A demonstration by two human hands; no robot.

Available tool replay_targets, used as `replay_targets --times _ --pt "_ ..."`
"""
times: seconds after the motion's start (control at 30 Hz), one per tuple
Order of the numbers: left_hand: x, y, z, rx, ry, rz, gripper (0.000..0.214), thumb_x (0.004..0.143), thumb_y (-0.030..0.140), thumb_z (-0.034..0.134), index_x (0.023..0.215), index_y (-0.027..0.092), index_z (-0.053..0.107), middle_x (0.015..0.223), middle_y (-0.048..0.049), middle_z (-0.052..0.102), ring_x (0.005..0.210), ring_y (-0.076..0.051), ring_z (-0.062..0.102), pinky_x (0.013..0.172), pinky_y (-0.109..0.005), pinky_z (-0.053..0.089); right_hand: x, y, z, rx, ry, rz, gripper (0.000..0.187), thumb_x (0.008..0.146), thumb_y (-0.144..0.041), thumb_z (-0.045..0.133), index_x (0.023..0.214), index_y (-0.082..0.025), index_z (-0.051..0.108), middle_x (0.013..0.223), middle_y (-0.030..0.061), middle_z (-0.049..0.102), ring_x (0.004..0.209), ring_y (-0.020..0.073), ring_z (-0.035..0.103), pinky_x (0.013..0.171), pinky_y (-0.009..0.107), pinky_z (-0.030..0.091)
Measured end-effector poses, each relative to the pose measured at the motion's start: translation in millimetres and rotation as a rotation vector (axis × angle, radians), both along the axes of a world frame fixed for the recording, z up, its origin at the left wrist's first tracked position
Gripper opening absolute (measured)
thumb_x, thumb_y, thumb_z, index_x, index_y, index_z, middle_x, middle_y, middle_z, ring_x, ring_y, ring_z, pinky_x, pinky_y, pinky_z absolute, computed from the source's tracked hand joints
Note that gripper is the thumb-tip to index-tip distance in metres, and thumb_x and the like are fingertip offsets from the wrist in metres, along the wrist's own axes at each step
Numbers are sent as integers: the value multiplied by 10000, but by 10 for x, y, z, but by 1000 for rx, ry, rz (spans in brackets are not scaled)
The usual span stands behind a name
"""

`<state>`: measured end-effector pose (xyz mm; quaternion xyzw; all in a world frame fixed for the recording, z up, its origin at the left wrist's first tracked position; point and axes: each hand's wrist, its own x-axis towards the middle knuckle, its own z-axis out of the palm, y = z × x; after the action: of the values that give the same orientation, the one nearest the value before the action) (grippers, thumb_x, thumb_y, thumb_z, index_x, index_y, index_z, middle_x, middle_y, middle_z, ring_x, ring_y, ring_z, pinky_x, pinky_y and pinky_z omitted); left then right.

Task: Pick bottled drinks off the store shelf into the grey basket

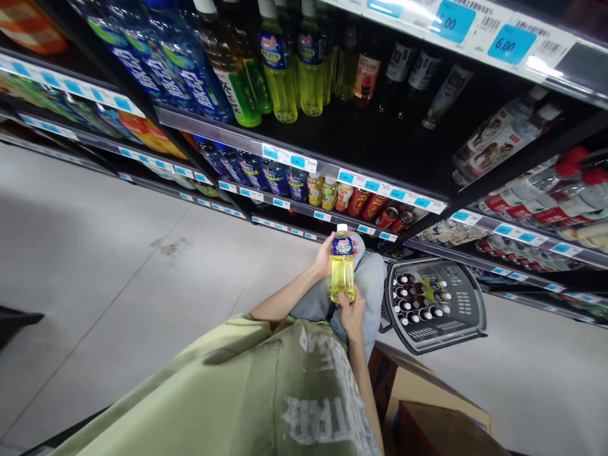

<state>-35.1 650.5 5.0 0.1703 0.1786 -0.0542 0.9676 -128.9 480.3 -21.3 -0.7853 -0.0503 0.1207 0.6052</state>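
Note:
A bottle of yellow-green drink (342,269) with a white cap and a blue label stands upright in front of my knees, its label turned toward me. Around its upper part wraps my left hand (325,256), with fingertips showing at the far side. My right hand (352,311) grips the same bottle at its base, thumb on the front. Just right of my legs is a grey shopping basket (468,316) holding many bottles, mostly dark with white caps, plus a few yellow-green ones. Similar yellow-green bottles (311,69) stand on the shelf ahead.
Shelves of drinks with a price-tag rail (389,190) run across the front. Blue-labelled bottles (185,76) fill the upper left shelf, and red-capped bottles (565,190) lie at right. Cardboard boxes (427,392) sit behind the basket on the grey floor (118,253).

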Motion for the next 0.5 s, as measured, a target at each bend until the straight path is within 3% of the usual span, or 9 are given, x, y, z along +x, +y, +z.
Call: replay_targets --times 0.17,0.3,0.37,0.5 --pt "-8 -49 14 19 -27 11 434 1006 474 626 1201 93 700 1081 -182 799 985 -326 803 874 -429 638 10 46 -8 115 60 -97 441 874 -643 646 945 -211 697 723 20 716 601 201 649 588 308 516" --pt "-4 -75 1 14 -48 -16 347 955 356 687 1188 99 699 1108 -174 797 1056 -341 791 1015 -503 599 62 7 -79 410 270 -247 629 893 -791 375 737 -234 622 519 21 589 415 173 506 409 293 383" --pt "10 -75 -15 9 -34 -23 317 933 302 699 1177 101 699 1087 -165 798 1069 -338 788 1046 -511 584 92 -45 -115 526 390 -253 705 890 -842 288 696 -238 593 489 26 559 358 154 446 356 280 301" --pt "55 -79 -27 -13 51 27 233 912 256 699 1094 111 705 1019 -139 798 999 -296 794 999 -453 607 109 -93 -197 574 456 -230 631 892 -828 411 738 -238 574 553 6 575 336 110 380 322 243 265"
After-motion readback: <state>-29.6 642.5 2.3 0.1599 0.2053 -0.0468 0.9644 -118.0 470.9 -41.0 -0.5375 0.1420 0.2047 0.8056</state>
